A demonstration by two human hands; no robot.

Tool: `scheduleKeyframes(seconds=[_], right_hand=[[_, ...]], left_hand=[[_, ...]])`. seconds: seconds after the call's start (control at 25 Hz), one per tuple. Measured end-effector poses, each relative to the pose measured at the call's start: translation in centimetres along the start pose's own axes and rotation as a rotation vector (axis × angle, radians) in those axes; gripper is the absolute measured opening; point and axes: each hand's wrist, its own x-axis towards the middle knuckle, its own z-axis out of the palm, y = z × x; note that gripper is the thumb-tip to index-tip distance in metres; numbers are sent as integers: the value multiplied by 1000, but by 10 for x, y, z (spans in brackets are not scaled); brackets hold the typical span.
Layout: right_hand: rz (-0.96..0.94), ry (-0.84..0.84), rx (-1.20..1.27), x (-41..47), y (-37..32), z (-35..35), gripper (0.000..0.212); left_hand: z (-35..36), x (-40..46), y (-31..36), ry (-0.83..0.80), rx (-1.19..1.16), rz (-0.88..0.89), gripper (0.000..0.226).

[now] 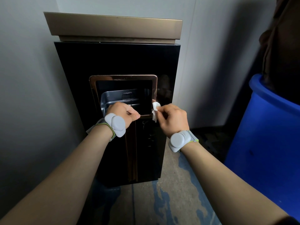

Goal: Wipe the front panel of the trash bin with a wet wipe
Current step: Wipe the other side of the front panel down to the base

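The right hand (pixel 174 120) is pinching a crumpled white wet wipe (pixel 155 110) between thumb and fingertips, holding it against the glossy black front panel (pixel 116 60) at the lower right corner of the copper-coloured frame (pixel 123 77) round the opening. The wipe is sitting at about ten o'clock from that hand, just beside the frame's edge. The left hand (pixel 121 113) is curling its fingers over the lower edge of the opening, thumb pointing toward three o'clock, so it is gripping the trash bin (pixel 73 88) itself. The two hands are lying near each other but apart, the wipe between them. Each wrist is wearing a grey band with a rounded pod (pixel 177 141).

Inside the opening a shiny metal liner (pixel 113 96) is showing, at twelve o'clock from the left hand. Above, the broad black panel is running up to a tan lid (pixel 113 25). A pale wall (pixel 24 78) is standing close at nine o'clock, and a blue barrel (pixel 263 135) is crowding in at three o'clock, with a narrow strip of floor (pixel 177 184) between it and the bin.
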Motion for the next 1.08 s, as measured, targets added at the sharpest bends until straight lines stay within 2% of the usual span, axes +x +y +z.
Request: scheduleKeyframes(seconds=[1.08], right_hand=[[175, 101, -35, -1, 21, -10, 11]], left_hand=[[0, 0, 2, 3, 26, -13, 4]])
